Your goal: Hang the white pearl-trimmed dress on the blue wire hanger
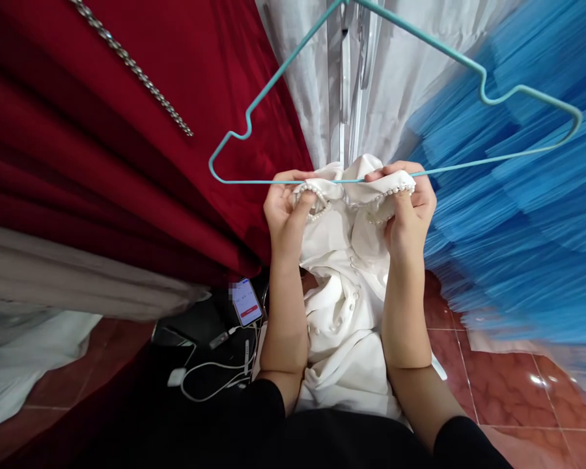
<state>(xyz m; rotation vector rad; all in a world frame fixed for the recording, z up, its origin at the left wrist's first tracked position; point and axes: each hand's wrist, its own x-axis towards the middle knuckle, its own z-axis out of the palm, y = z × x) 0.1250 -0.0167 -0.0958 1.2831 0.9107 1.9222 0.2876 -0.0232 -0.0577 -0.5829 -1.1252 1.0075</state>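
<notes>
Far left of the light-blue hanger (351, 181), lower down: beige fabric (68, 273), with white cloth (34, 355) below it. Red fabric (209, 85) fills the space from there in to behind the hanger's left end; a beaded strip (127, 58) runs diagonally across it, upper left of the hanger. Below the hanger's left end: phone (248, 305), screen lit, and a white plug block (176, 377) with cables on something dark, can't tell what.

Left hand (286, 205) is at the bottom bar, left of its middle, clamped on the white garment (339, 326), thumb on its pearl trim (328, 207). Garment sits at mid-bar and hangs below it, bunched, buttons down the front. White drapes (307, 98) behind the hanger's middle. Right hand (415, 205) is right of mid-bar, pinching the garment's other pearl-edged part, which covers a stretch of bar. Hands apart, garment between.

Blue tulle (517, 215) behind and below the hanger's right end. Red tile floor (508, 384) lower still.
</notes>
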